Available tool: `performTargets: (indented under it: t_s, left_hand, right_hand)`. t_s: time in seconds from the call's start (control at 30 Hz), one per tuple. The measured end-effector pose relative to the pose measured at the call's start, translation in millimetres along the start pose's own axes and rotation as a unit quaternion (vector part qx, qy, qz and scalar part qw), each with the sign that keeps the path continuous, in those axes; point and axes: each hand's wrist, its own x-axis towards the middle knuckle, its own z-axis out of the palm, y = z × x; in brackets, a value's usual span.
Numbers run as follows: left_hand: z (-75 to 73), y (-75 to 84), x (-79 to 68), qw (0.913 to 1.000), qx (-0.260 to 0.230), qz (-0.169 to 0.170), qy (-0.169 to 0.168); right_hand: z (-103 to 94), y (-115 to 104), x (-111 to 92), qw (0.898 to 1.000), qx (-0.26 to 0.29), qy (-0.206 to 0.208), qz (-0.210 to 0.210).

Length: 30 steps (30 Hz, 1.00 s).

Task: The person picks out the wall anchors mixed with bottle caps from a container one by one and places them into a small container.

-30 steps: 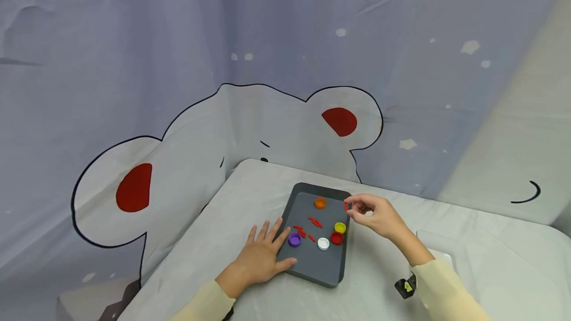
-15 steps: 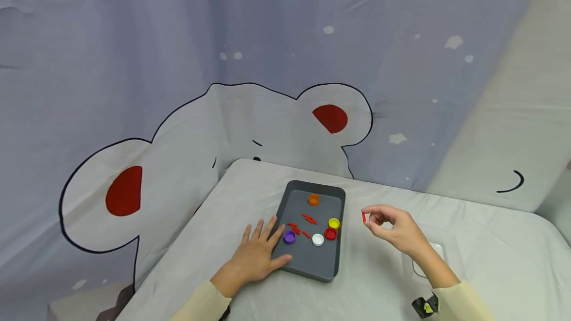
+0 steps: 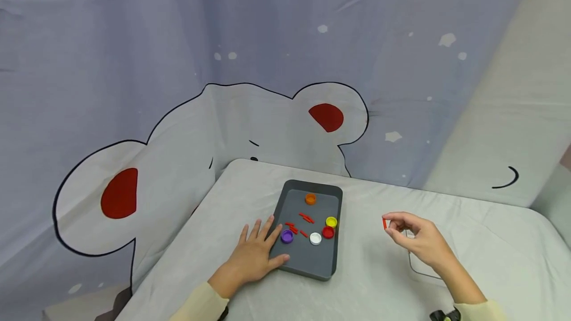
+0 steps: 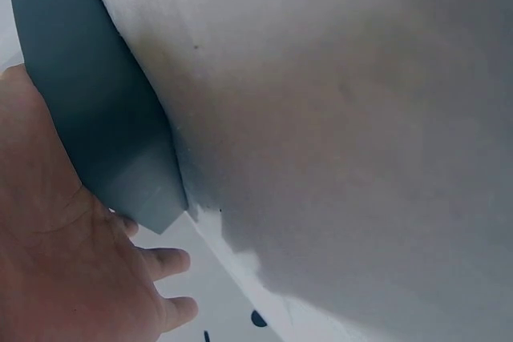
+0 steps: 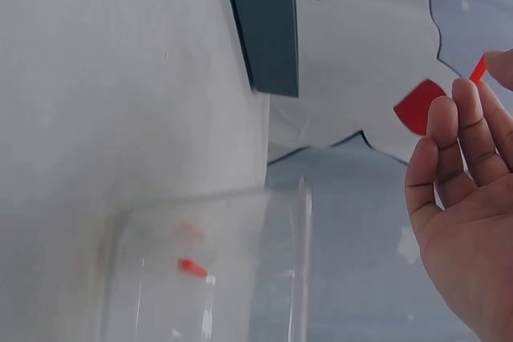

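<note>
Head view, with both wrist views: the right hand [image 3: 419, 237], right of centre in the lower half of the frame, pinches a small red plastic stick [image 3: 384, 223] between thumb and forefinger, the stick nearly upright and clear of the desk [image 3: 366, 276], which is covered in white cloth. Partly hidden behind this hand lies a transparent rectangular plastic box [image 5: 300, 270], seen at the lower left to lower centre of the right wrist view; a blurred red piece [image 5: 192, 267] shows within its outline. The left hand [image 3: 252, 256], at lower centre, has its fingers spread wide and rests at the left edge of a dark grey rectangular tray [image 3: 308, 262], its thumb reaching over the tray's lower left part. On the tray, an orange round cap [image 3: 310, 199] lies near the top; a yellow round cap [image 3: 331, 222] and a red round cap [image 3: 327, 232] lie next to each other at the right side; a white round cap [image 3: 315, 238] lies just left of the red one, and a purple round cap [image 3: 287, 236] at the left, near the fingers. Loose red sticks [image 3: 306, 218] are scattered in the middle, between the caps.
</note>
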Motion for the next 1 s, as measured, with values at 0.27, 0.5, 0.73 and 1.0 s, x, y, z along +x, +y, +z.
performTargets:
  t_s: [0.27,0.5,0.73,1.0]
  left_hand:
    - [2.8,-2.6,-0.7,1.0000,0.003,-0.004,0.005]
    - [2.9,-2.5,1.2,1.0000,0.006,-0.001,0.005]
    - [3.3,-2.0,0.9,1.0000,0.003,-0.001,0.002]
    - [2.7,-1.7,0.5,1.0000,0.005,0.001,0.005]
  right_hand:
    - [-19.3,9.8,-13.1,1.000,-0.010,0.026,0.008]
    - [-39.9,17.0,-30.9,0.998,-0.020,0.036,0.041]
    - [-54.3,30.4,-43.4,0.997,-0.038,0.040,0.049]
    - [-65.4,40.6,-48.1,0.996,-0.039,0.038,0.069]
